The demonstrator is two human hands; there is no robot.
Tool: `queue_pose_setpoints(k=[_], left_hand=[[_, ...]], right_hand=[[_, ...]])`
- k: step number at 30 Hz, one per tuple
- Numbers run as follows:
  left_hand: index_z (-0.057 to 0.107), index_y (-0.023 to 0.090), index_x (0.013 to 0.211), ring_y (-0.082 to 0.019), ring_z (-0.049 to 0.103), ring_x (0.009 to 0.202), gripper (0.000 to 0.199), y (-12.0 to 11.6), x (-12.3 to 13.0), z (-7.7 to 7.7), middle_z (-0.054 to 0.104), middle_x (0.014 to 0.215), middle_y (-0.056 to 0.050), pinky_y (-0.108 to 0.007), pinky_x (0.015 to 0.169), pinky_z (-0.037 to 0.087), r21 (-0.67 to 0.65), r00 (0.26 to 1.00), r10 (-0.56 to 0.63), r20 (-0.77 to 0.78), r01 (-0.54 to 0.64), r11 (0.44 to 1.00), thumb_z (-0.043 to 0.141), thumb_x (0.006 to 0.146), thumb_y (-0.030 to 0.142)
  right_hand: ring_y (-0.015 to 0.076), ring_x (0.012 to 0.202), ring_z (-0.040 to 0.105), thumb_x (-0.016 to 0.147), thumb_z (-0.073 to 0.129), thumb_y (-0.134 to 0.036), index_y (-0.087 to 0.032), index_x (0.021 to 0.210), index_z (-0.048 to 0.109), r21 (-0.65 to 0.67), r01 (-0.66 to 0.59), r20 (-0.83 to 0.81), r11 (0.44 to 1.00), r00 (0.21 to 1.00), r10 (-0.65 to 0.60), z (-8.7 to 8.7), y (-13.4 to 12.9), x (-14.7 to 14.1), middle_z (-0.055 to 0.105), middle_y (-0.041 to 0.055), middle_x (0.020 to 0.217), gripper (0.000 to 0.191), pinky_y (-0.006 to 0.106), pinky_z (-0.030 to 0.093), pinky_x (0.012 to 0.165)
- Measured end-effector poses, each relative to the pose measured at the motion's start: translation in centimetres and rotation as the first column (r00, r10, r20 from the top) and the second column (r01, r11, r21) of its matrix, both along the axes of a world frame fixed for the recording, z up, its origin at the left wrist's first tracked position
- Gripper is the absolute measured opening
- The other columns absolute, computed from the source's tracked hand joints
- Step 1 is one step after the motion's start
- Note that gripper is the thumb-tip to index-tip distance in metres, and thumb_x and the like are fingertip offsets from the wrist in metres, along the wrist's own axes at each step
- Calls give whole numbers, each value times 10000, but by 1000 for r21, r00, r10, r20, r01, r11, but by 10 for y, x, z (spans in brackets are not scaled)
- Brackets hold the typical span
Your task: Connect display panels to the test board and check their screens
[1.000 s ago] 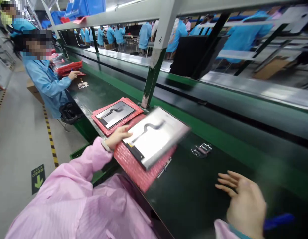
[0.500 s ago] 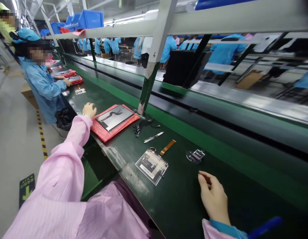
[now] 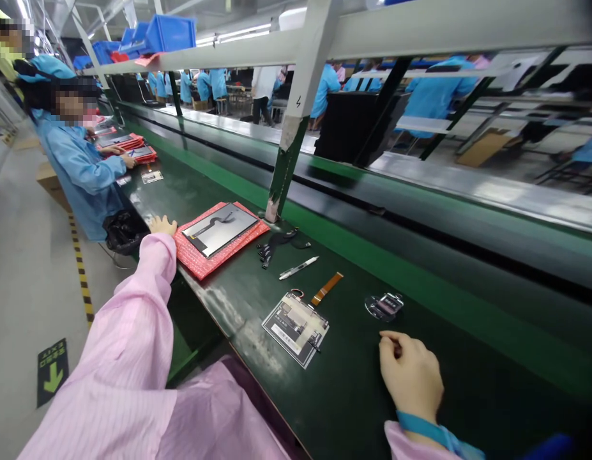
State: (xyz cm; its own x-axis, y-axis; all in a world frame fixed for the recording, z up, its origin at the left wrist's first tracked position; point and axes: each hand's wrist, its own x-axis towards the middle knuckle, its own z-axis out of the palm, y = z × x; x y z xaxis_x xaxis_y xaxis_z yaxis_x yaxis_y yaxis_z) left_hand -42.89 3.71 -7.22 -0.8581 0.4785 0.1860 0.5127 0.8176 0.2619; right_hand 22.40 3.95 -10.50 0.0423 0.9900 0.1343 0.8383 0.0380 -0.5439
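My left hand [image 3: 163, 225] lies at the bench's near edge, against the left corner of a red bubble-wrap sheet [image 3: 203, 267], its fingers spread and nothing seen in them. On that wrap rests a flat display panel [image 3: 238, 225] with a dark ribbon cable across its back. My right hand [image 3: 413, 374] rests on the dark green bench, fingers curled in and thumb close to the index finger, with nothing visible between them. Left of it lies a flat circuit assembly [image 3: 296, 327] with an orange flex cable [image 3: 327, 288]. Just beyond the right hand sits a small clear-and-dark part [image 3: 386, 306].
A white pen [image 3: 298, 268] and a bunch of black ribbon cables [image 3: 276, 246] lie mid-bench. A metal post [image 3: 288, 147] rises behind them, beside a long conveyor [image 3: 420, 220]. Further left, a co-worker in blue [image 3: 78, 163] handles red-wrapped panels. Blue bins [image 3: 170, 33] stand above.
My left hand has moved slightly left and down, its fingers lower beside the wrap. My right hand has turned a little, fingers more curled. The view has shifted slightly.
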Motion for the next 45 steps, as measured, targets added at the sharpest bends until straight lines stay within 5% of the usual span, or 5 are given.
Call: queue_pose_setpoints(k=[6,19,45], left_hand=[[501,178,1451,-338,404,1439,540,1,0,1,445,1536,-142,-610,1193,327,-10,1000,12,-15,-12,1000,612,988,432],[584,161,1335,-302,520,1321,443,1,-3,0,540,1424,-130,-559,1117,438,-78,997,3,-73,-9,997,621,985,430],[600,157,1307,-292,540,1296,418,0,-3,-3,565,1390,-126,-546,1104,453,-71,996,-6,-86,0,998,622,986,424]], right_hand=[[194,679,479,868,488,-343,-206,983,704,-208,70,68,976,996,-57,19,1,-13,655,78,846,280,286,274,595],[202,636,486,852,485,-385,-222,972,706,-194,83,36,977,996,-77,8,4,-6,678,95,847,300,299,272,578],[245,879,560,910,444,-347,-256,1042,644,-384,100,33,918,995,-94,31,-2,-10,665,59,959,255,312,320,690]])
